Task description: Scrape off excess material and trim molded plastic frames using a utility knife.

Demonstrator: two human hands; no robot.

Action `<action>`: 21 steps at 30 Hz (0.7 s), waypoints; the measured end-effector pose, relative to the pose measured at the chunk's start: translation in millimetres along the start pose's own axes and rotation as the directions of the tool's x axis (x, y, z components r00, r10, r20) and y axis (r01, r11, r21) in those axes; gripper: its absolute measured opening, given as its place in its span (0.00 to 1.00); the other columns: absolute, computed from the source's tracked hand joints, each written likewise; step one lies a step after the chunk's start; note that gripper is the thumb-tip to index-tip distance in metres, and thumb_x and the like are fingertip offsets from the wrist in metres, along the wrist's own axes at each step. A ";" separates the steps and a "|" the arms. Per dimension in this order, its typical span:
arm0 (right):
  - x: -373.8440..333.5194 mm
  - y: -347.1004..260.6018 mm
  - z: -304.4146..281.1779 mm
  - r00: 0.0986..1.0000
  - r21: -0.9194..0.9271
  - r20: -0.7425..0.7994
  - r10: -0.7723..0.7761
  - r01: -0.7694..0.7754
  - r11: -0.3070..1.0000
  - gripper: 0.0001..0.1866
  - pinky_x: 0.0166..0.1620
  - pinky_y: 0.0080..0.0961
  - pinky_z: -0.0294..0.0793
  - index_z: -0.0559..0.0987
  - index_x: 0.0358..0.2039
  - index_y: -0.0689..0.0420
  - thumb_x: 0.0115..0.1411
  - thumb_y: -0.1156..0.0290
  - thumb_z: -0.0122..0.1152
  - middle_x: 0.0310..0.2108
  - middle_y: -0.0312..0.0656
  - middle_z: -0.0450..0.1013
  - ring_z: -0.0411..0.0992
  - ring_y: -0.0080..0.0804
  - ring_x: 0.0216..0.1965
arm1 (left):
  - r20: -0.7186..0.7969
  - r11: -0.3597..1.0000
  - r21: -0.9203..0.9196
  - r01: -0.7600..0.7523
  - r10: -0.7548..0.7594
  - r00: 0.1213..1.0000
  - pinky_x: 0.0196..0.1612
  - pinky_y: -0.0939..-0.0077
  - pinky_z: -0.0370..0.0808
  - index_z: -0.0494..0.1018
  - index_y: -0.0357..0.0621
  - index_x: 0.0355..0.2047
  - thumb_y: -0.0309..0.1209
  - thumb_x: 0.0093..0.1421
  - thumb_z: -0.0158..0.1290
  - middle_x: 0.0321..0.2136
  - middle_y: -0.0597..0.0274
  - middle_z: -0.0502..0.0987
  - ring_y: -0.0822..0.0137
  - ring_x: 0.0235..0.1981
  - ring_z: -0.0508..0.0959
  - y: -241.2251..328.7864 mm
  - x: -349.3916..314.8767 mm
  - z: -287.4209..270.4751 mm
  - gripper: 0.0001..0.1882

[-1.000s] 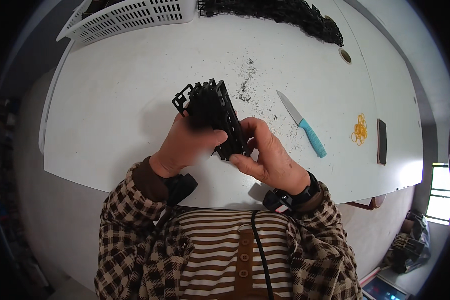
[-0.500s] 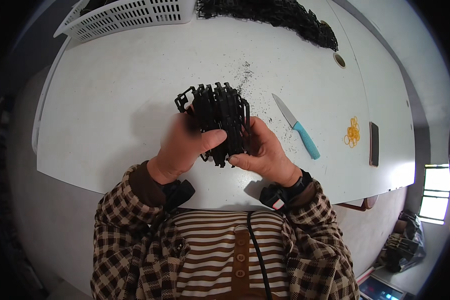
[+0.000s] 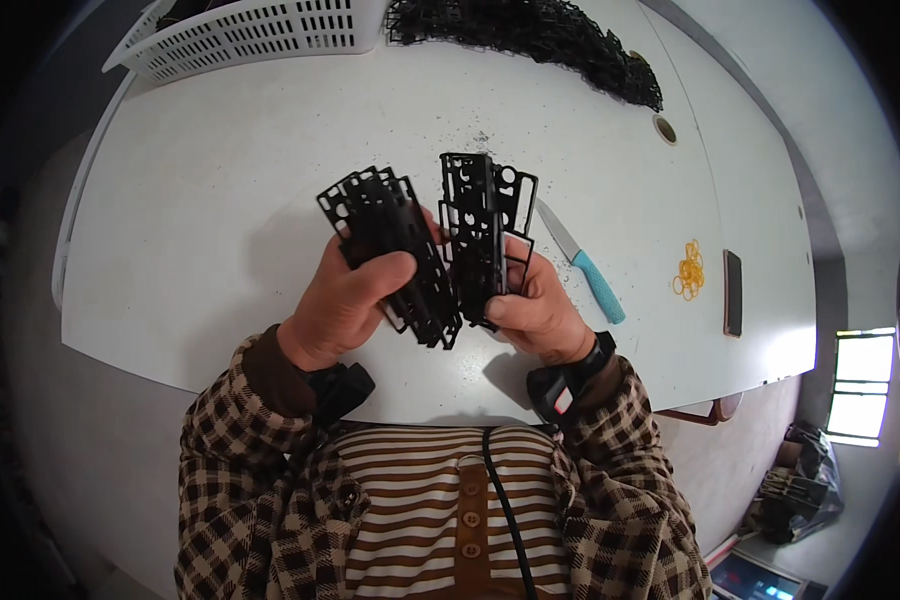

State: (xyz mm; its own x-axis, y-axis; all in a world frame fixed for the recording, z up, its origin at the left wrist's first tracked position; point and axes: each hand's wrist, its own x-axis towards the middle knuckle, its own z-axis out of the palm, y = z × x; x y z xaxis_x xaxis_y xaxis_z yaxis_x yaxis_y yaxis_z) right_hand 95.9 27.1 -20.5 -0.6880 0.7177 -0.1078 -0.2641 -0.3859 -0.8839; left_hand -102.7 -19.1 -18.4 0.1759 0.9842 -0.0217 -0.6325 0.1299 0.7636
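Note:
Two bunches of flat black plastic frames are held up above the white table, side by side. My left hand [image 3: 342,295] is closed around the left bunch of black plastic frames [image 3: 382,215], its thumb across the front. The pieces in it are fanned and lean to the left. My right hand [image 3: 542,308] grips the other bunch of black plastic frames [image 3: 475,215], with the thumb at its lower end. This bunch stands nearly upright, and its pieces show round and square holes. The lower ends of the bunches nearly meet. Most of my fingers are hidden behind the frames.
Right of my hands, a knife with a turquoise handle [image 3: 598,287] lies on the table [image 3: 170,200]. Farther right are yellow rubber bands [image 3: 689,272] and a dark phone-like slab [image 3: 733,293]. A heap of black frames [image 3: 530,35] and a white slotted basket [image 3: 260,35] stand at the back.
The single thick bunch of black frames has been parted into two, one in each hand. The upper ends have spread apart, and the flat faces of the frames now show.

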 end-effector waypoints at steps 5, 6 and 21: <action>7.3 6.9 -14.4 0.973 0.240 0.224 0.044 -0.099 0.966 0.34 0.32 0.21 0.68 0.67 0.49 0.62 0.44 0.60 0.68 0.39 0.46 0.71 0.70 0.26 0.34 | 0.081 0.995 -0.071 -0.072 0.078 0.994 0.42 0.74 0.73 0.64 0.40 0.45 0.36 0.49 0.57 0.38 0.62 0.71 0.70 0.39 0.74 3.5 -3.2 -3.2 0.25; 9.0 9.3 -15.7 0.967 0.256 0.250 0.046 -0.112 0.960 0.34 0.30 0.21 0.67 0.67 0.48 0.62 0.43 0.59 0.68 0.39 0.46 0.71 0.69 0.26 0.34 | 0.081 0.995 -0.071 -0.074 0.080 0.993 0.42 0.74 0.73 0.64 0.40 0.45 0.36 0.49 0.57 0.38 0.62 0.71 0.70 0.39 0.74 3.1 -3.3 -4.2 0.25; -1.5 2.4 4.0 0.993 -0.261 -0.085 -0.086 0.061 0.963 0.33 0.49 0.22 0.67 0.63 0.51 0.61 0.45 0.71 0.68 0.43 0.42 0.70 0.69 0.25 0.43 | -0.110 1.000 -0.006 -0.015 0.014 0.994 0.42 0.77 0.72 0.66 0.42 0.43 0.28 0.49 0.58 0.37 0.66 0.71 0.74 0.37 0.72 -2.1 2.5 -5.6 0.21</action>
State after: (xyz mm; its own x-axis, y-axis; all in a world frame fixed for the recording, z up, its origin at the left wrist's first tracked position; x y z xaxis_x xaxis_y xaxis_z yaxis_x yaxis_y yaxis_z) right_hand 93.6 22.8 -20.6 -0.6024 0.7951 -0.0699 -0.1198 -0.1766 -0.9770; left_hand -105.2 -16.3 -23.7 0.0827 0.9932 -0.0817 -0.6396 0.1158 0.7600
